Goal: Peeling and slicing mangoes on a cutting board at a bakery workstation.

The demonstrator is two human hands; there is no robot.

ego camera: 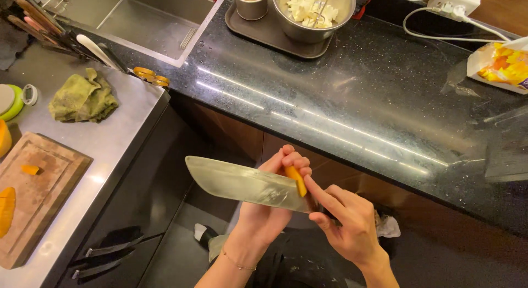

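Observation:
My right hand [349, 222] grips the handle of a broad steel knife [242, 183], index finger stretched along the blade's back. The blade points left, held in the air in front of the black counter [374, 101]. My left hand [264, 216], with a thin bracelet at the wrist, is behind the blade and pinches a small orange piece of food [297, 180] against the blade near the handle.
At left, a wooden cutting board [38, 194] with orange pieces lies on a steel worktop beside a green cloth [82, 98]. A sink [137, 18] is behind. A tray holds a steel bowl [313, 13] of white chunks and a cup [251, 3]. A yellow packet [503, 65] lies at right.

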